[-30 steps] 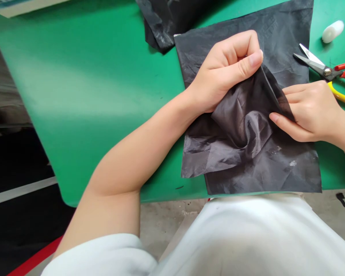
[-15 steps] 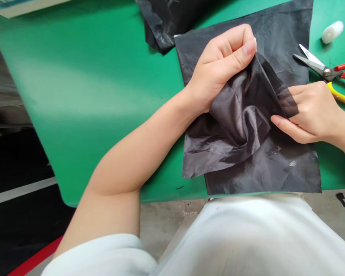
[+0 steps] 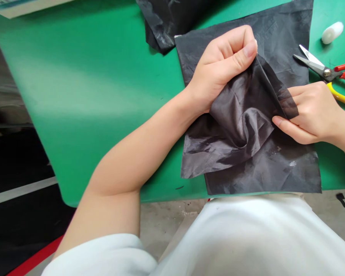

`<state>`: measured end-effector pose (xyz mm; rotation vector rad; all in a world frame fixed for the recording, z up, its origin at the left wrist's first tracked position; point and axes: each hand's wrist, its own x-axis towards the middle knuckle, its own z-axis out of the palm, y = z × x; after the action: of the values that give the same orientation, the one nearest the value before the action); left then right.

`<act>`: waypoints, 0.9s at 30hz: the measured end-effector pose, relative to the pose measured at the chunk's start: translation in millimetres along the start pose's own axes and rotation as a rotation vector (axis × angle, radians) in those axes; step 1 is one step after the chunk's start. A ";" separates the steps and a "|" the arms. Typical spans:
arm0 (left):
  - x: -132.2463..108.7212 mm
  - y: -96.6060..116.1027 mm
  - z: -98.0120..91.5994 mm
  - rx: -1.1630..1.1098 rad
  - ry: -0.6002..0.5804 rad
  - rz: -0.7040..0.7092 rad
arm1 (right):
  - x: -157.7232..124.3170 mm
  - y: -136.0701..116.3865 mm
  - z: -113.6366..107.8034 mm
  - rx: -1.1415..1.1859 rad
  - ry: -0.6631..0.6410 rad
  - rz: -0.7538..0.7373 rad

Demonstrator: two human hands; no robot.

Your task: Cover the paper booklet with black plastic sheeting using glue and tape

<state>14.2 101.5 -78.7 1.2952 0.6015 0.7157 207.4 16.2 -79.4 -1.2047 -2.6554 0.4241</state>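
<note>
My left hand (image 3: 225,63) is closed, pinching the upper edge of a thin, shiny black fabric piece (image 3: 238,119) between thumb and curled fingers. Lower and to the right, my right hand (image 3: 310,111) grips the same piece's edge, its thumb on the near side and its other fingers behind the sheer border. The fabric hangs between both hands in loose folds. Beneath it, a larger black sheet (image 3: 261,176) lies flat, marked with creases and pale smudges. Scissors (image 3: 323,71) with red and yellow handles rest by my right hand, their blades spread.
The green table (image 3: 89,96) has its front edge close to my body. A small white cylindrical object (image 3: 332,32) lies beyond the scissors. More black fabric (image 3: 172,23) is piled at the back. A pale box-like object (image 3: 25,7) sits at the far left corner.
Almost nothing differs. The held fabric and both hands have shifted very slightly, with the grips unchanged.
</note>
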 end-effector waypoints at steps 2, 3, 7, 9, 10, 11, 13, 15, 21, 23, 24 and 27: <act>-0.6 -0.2 -0.4 -0.002 0.003 -0.007 | -1.0 -0.1 2.3 -0.018 0.001 0.004; -0.9 -0.5 -0.9 -0.003 -0.002 -0.008 | -1.7 0.1 3.9 -0.030 0.003 0.004; -0.5 -5.0 -4.8 0.012 -0.068 0.048 | -5.2 2.3 10.3 -0.062 0.008 -0.024; 0.8 -8.9 -7.7 0.030 -0.105 0.102 | -6.5 3.5 12.0 -0.068 -0.004 -0.036; 1.5 -11.1 -9.1 0.041 -0.120 0.115 | -6.9 3.8 12.3 -0.070 -0.013 -0.039; 2.2 -13.4 -10.6 0.052 -0.135 0.128 | -7.0 3.9 12.2 -0.071 -0.020 -0.041; 3.2 -17.5 -13.5 0.078 -0.163 0.161 | -6.7 3.6 10.7 -0.069 -0.026 -0.043; 3.5 -20.2 -15.7 0.125 -0.177 0.198 | -5.5 2.8 7.9 -0.061 -0.034 -0.049; 3.0 -16.2 -14.8 0.171 -0.174 0.164 | -1.5 -0.7 1.6 -0.106 0.010 -0.089; 3.8 -15.2 -13.9 0.152 -0.170 0.160 | -1.8 -2.6 2.4 -0.125 0.071 -0.074; 4.5 -15.6 -14.0 0.166 -0.184 0.179 | -2.3 -3.7 3.0 -0.124 0.090 -0.046; 6.9 -19.5 -16.4 0.256 -0.237 0.236 | -4.4 -5.9 4.4 -0.065 0.089 0.077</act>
<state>9.0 114.9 -100.8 1.6817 0.3580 0.6791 204.8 8.4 -81.8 -1.3159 -2.5725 0.2911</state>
